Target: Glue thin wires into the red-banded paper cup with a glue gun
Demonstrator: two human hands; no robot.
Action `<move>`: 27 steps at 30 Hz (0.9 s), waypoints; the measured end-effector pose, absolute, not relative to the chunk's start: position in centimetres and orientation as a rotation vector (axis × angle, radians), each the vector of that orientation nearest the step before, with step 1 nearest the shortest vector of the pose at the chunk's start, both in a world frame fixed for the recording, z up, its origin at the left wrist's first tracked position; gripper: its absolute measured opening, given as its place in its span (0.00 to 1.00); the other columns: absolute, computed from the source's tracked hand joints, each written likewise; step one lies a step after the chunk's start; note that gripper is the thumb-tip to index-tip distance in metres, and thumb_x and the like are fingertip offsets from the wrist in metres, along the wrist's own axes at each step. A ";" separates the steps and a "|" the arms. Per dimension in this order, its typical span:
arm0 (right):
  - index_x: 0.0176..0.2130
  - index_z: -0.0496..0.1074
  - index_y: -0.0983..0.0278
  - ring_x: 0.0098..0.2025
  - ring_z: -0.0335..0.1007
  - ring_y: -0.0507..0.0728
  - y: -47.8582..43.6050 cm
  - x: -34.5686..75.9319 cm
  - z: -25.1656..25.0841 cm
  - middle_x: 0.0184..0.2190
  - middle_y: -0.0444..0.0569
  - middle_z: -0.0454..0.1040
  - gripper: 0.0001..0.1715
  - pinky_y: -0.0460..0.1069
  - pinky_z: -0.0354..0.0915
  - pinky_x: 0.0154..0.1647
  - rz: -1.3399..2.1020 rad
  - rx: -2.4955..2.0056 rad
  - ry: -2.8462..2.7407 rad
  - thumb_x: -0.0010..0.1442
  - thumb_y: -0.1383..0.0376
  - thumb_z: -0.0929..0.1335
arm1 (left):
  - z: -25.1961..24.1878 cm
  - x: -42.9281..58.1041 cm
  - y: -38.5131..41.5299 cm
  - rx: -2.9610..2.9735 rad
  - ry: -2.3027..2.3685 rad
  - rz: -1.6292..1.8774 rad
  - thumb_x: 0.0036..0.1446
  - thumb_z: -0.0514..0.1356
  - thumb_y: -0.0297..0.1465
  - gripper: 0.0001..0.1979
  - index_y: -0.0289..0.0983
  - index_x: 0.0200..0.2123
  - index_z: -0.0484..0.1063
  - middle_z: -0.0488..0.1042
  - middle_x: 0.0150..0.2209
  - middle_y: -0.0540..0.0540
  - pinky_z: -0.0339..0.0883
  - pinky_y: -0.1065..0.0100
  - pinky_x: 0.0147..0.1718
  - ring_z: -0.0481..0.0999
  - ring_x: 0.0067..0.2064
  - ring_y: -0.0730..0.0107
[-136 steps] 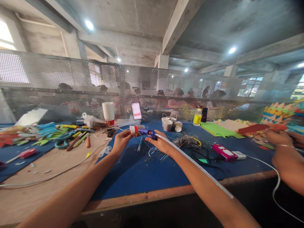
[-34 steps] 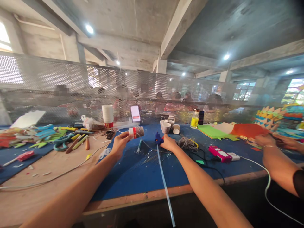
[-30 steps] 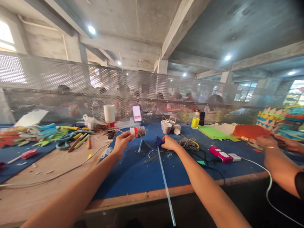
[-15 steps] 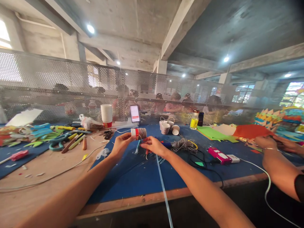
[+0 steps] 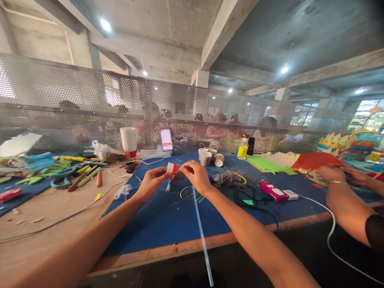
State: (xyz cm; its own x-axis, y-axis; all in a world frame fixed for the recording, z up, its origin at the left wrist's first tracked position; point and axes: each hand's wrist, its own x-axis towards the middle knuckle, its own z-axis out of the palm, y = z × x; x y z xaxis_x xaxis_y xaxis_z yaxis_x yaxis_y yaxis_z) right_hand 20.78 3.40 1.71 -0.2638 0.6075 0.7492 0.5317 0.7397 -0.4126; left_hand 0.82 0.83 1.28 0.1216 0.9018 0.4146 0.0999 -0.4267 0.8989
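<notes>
My left hand [image 5: 151, 182] is closed round a small paper cup with a red band [image 5: 172, 169], held sideways above the blue mat [image 5: 168, 224]. My right hand [image 5: 194, 175] is closed on the cup's other end, fingers pinched against it. A long clear glue stick [image 5: 200, 232] lies on the mat below my right wrist and runs past the table's front edge. The glue gun it feeds is hidden behind my right hand. A coil of grey twine [image 5: 228, 178] lies just right of my right hand.
Scissors [image 5: 61, 177], markers and foam scraps lie at the left. A stack of paper cups [image 5: 128, 142], small wrapped cups [image 5: 207, 156] and a yellow bottle [image 5: 241, 149] stand at the back. A pink device [image 5: 271, 189] lies right. Another person's hands [image 5: 333, 176] hold coloured paper at far right.
My right hand let go of the blue glue gun, leaving it on the mat, and came up to the cup. Both hands now hold the cup.
</notes>
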 end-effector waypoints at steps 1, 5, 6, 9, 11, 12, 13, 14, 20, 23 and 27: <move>0.37 0.75 0.60 0.32 0.68 0.51 3.5 20.8 1.7 0.32 0.44 0.71 0.11 0.44 0.61 0.35 0.075 -0.872 -1.926 0.64 0.57 0.67 | 1.3 0.9 0.7 1.658 0.976 1.366 0.51 0.67 0.40 0.15 0.37 0.39 0.80 0.82 0.38 0.46 0.67 0.64 0.45 0.78 0.41 0.60; 0.36 0.75 0.60 0.32 0.67 0.51 3.7 20.9 1.6 0.32 0.44 0.70 0.11 0.45 0.62 0.35 0.047 -0.857 -1.906 0.64 0.57 0.67 | 1.2 1.0 0.7 1.647 0.956 1.317 0.51 0.67 0.40 0.14 0.37 0.38 0.80 0.82 0.37 0.45 0.66 0.64 0.45 0.78 0.39 0.61; 0.36 0.75 0.60 0.32 0.67 0.51 3.8 20.9 1.6 0.32 0.44 0.70 0.10 0.45 0.62 0.35 0.049 -0.852 -1.899 0.64 0.57 0.67 | 1.2 1.0 0.7 1.651 0.956 1.309 0.51 0.67 0.39 0.14 0.37 0.38 0.80 0.82 0.37 0.45 0.66 0.64 0.44 0.78 0.39 0.61; 0.36 0.75 0.60 0.32 0.67 0.51 3.9 20.9 1.5 0.32 0.44 0.70 0.10 0.45 0.63 0.36 0.058 -0.851 -1.881 0.64 0.57 0.67 | 1.2 1.0 0.6 1.661 0.949 1.296 0.52 0.66 0.39 0.13 0.37 0.37 0.80 0.82 0.36 0.46 0.66 0.65 0.44 0.78 0.38 0.62; 0.35 0.75 0.60 0.32 0.67 0.51 4.0 20.9 1.5 0.32 0.44 0.70 0.11 0.45 0.63 0.37 0.064 -0.857 -1.871 0.64 0.57 0.67 | 1.3 1.1 0.5 1.656 0.943 1.296 0.51 0.66 0.39 0.12 0.37 0.37 0.80 0.82 0.35 0.46 0.66 0.65 0.43 0.78 0.38 0.62; 0.35 0.75 0.60 0.33 0.67 0.51 4.0 21.0 1.5 0.32 0.44 0.70 0.11 0.45 0.63 0.37 0.066 -0.860 -1.868 0.64 0.57 0.67 | 1.3 1.1 0.4 1.652 0.941 1.294 0.51 0.66 0.39 0.12 0.37 0.37 0.80 0.82 0.35 0.46 0.66 0.65 0.43 0.78 0.38 0.62; 0.35 0.75 0.60 0.32 0.67 0.51 4.0 21.0 1.6 0.32 0.44 0.70 0.11 0.45 0.63 0.37 0.068 -0.860 -1.868 0.64 0.57 0.67 | 1.4 1.1 0.3 1.649 0.941 1.291 0.51 0.66 0.38 0.12 0.37 0.36 0.80 0.82 0.35 0.47 0.66 0.65 0.44 0.77 0.38 0.62; 0.35 0.75 0.60 0.32 0.67 0.51 4.0 21.0 1.6 0.32 0.44 0.70 0.11 0.45 0.63 0.37 0.069 -0.858 -1.870 0.64 0.57 0.67 | 1.5 1.1 0.2 1.646 0.943 1.287 0.52 0.66 0.38 0.12 0.37 0.36 0.80 0.82 0.35 0.47 0.66 0.65 0.44 0.77 0.38 0.62; 0.35 0.75 0.60 0.33 0.67 0.51 4.0 21.0 1.6 0.33 0.44 0.70 0.11 0.45 0.63 0.38 0.071 -0.867 -1.870 0.64 0.57 0.67 | 1.5 1.2 0.1 1.657 0.935 1.272 0.52 0.66 0.37 0.10 0.37 0.35 0.80 0.81 0.35 0.47 0.66 0.65 0.44 0.77 0.38 0.63; 0.35 0.76 0.60 0.33 0.67 0.51 3.9 20.9 1.7 0.32 0.44 0.70 0.10 0.45 0.63 0.38 0.082 -0.878 -1.871 0.63 0.58 0.68 | 1.4 1.1 0.2 1.664 0.924 1.263 0.52 0.65 0.37 0.11 0.37 0.36 0.80 0.81 0.35 0.46 0.66 0.65 0.43 0.78 0.37 0.63; 0.34 0.76 0.60 0.33 0.67 0.51 3.7 20.9 1.8 0.32 0.45 0.70 0.10 0.46 0.64 0.39 0.103 -0.902 -1.868 0.63 0.58 0.67 | 1.4 1.2 0.2 1.671 0.930 1.268 0.52 0.65 0.37 0.12 0.37 0.38 0.80 0.81 0.35 0.46 0.67 0.65 0.41 0.78 0.36 0.63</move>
